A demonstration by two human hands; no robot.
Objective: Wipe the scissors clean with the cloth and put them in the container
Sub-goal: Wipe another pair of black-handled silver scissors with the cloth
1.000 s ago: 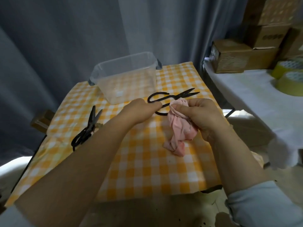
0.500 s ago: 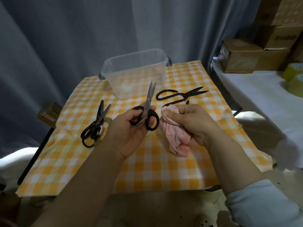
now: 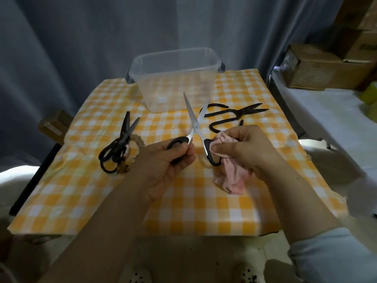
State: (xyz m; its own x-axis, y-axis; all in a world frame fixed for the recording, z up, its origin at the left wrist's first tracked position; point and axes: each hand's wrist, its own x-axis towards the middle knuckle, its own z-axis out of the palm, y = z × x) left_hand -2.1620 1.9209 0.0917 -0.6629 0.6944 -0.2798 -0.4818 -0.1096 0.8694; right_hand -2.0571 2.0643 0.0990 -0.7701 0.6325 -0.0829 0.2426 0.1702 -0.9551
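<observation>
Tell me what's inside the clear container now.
Nothing shows inside the clear plastic container; the checked tablecloth is visible through its walls. The blades of the held scissors cross only a sliver of its front wall.

Yellow-checked tablecloth (image 3: 193, 211) before a grey curtain (image 3: 81, 48) — cardboard boxes (image 3: 318, 72) stacked on a white-covered side table (image 3: 326, 119) at right.

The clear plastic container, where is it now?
In the head view the clear plastic container stands at the far middle of the yellow checked tablecloth, just beyond the tips of the silver-bladed scissors.

left hand (image 3: 165, 166) grips open scissors (image 3: 195, 126) | right hand (image 3: 248, 148) holds cloth (image 3: 232, 178)
</observation>
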